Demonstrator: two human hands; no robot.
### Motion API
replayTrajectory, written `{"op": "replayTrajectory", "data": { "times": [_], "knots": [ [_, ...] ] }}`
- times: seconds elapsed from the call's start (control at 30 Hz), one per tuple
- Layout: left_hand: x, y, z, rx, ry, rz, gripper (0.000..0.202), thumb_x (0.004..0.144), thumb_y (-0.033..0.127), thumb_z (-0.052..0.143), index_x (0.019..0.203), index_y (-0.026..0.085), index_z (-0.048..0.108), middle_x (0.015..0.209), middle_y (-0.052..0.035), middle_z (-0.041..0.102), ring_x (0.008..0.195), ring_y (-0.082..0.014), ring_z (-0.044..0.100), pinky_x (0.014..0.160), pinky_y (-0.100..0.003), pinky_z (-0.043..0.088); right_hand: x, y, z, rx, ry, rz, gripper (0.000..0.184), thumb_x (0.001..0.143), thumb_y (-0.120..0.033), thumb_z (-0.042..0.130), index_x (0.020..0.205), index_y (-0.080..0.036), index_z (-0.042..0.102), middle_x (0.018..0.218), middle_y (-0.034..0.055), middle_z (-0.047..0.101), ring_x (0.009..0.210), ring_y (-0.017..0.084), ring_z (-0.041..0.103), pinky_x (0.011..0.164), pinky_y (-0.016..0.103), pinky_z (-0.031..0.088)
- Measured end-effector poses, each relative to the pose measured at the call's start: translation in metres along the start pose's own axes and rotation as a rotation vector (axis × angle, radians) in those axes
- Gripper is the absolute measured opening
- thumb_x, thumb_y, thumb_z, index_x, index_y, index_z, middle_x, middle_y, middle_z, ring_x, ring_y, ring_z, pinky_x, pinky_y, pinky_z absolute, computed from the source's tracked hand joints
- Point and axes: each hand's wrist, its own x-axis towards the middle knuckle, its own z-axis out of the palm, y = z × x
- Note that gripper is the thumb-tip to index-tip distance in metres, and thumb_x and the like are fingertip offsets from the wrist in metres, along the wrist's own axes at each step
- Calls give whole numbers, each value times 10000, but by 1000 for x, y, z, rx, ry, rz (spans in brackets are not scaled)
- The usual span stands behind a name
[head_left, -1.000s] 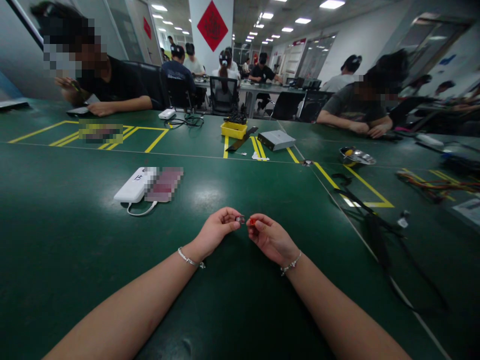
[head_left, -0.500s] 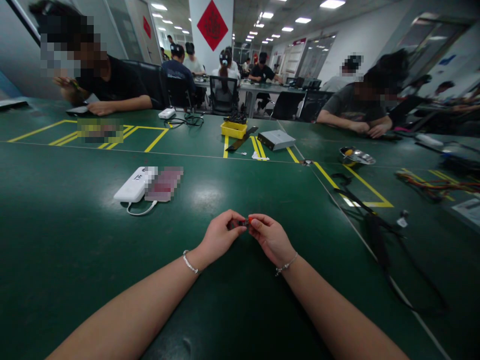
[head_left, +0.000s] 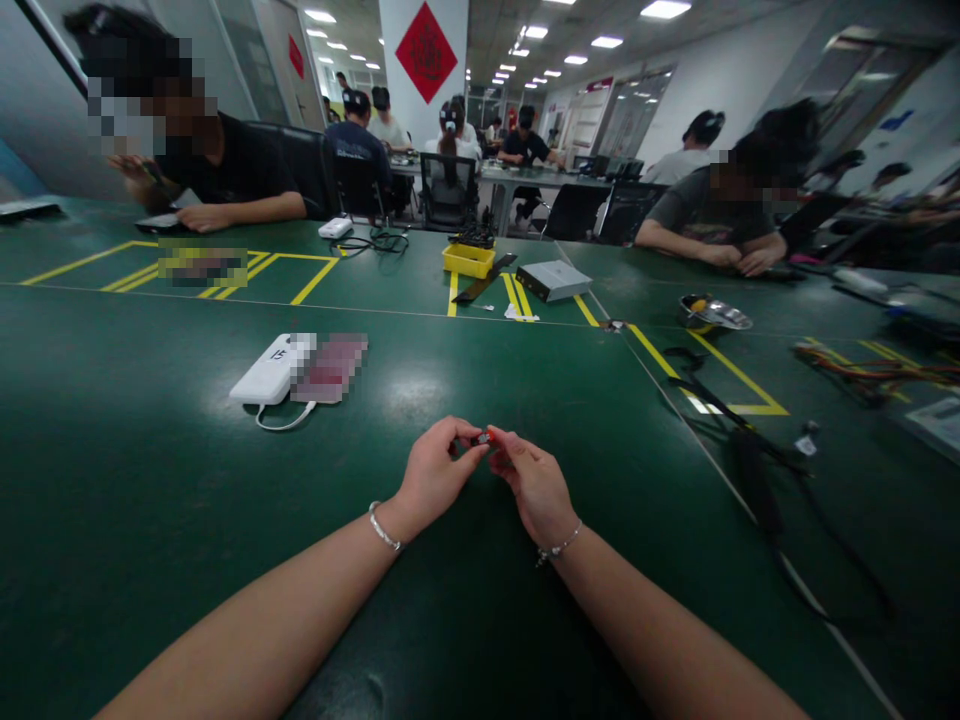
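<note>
Just above the table, my left hand [head_left: 441, 468] pinches a small dark piece with a bit of metallic shine [head_left: 481, 439] between thumb and fingertips. Right against it, a tiny red-orange part [head_left: 491, 434] sits at the fingertips of my right hand [head_left: 536, 482], which is closed on it. The two small parts touch or are joined; I cannot tell which. Their exact kind is too small to make out, and my fingers cover much of both.
On the green table [head_left: 420, 620] lie a white power bank [head_left: 274, 370] cabled to a blurred phone, a yellow bin [head_left: 469, 260], a grey box [head_left: 553, 280], a metal bowl [head_left: 714, 312] and black cables [head_left: 757, 480] on the right. Co-workers sit across the table.
My right hand has shifted slightly left and turned at the wrist, bringing the red-orange part closer to my left fingertips. My left hand has barely moved.
</note>
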Motion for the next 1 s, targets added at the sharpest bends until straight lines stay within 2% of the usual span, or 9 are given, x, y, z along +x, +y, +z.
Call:
{"op": "replayTrajectory", "data": {
  "times": [0.33,0.47,0.57,0.67,0.77,0.83,0.9,0.97,1.0],
  "knots": [
    [0,-3,-2,-21,0,-4,78,732,227,615,786,182,580,708,16,577,614,-104,507,583,-238,419,1,3,-10,-179,-132,-107,288,723,-405,599,924,-220,693,895,41,656,751,146,541,715,308,430],
    [0,0,-2,16,-19,9,73,731,211,609,780,178,567,724,6,578,641,-116,518,596,-251,422,3,1,-8,-150,-86,-60,304,664,-380,661,896,-186,689,857,52,667,726,149,558,703,316,439],
    [0,4,-1,39,-70,61,70,737,197,594,792,181,554,771,-4,585,708,-130,537,646,-268,436,2,-3,-2,-166,-45,-75,248,612,-337,704,805,-185,674,767,23,656,687,137,557,670,295,438],
    [0,5,-1,56,-117,69,172,714,206,619,869,190,546,844,-14,593,786,-148,550,693,-286,449,7,-11,-3,-201,-14,-99,214,602,-317,701,764,-187,651,732,15,646,679,137,561,663,291,438],
    [1,2,-2,76,-104,31,270,724,219,605,980,199,520,970,-37,587,878,-169,545,742,-313,456,23,-28,-31,-295,130,-162,258,635,-353,650,823,-177,646,758,38,647,670,145,560,644,298,439],
    [2,-2,-3,102,-79,13,261,755,202,558,1011,199,508,1017,-46,575,928,-176,534,791,-335,448,37,-45,-66,-453,318,-250,304,655,-378,607,871,-166,644,792,57,648,689,160,562,649,308,436],
    [3,-5,-4,133,-62,-6,270,765,186,532,1033,198,499,1036,-51,565,975,-187,521,836,-358,433,47,-61,-108,-780,551,-328,315,687,-371,553,906,-167,650,814,68,652,726,182,563,692,327,421],
    [4,-7,-4,165,-55,-18,274,765,185,525,1037,195,499,1043,-54,560,1005,-196,508,877,-380,414,52,-75,-147,-1110,695,-249,299,708,-349,508,896,-181,668,840,80,652,753,210,559,699,345,406],
    [4,-8,-4,180,-50,-20,275,763,184,523,1037,192,500,1046,-56,558,1018,-200,502,895,-390,402,52,-79,-162,-1196,746,-195,304,717,-336,490,909,-185,670,851,85,652,753,217,558,687,343,405]
  ]
}}
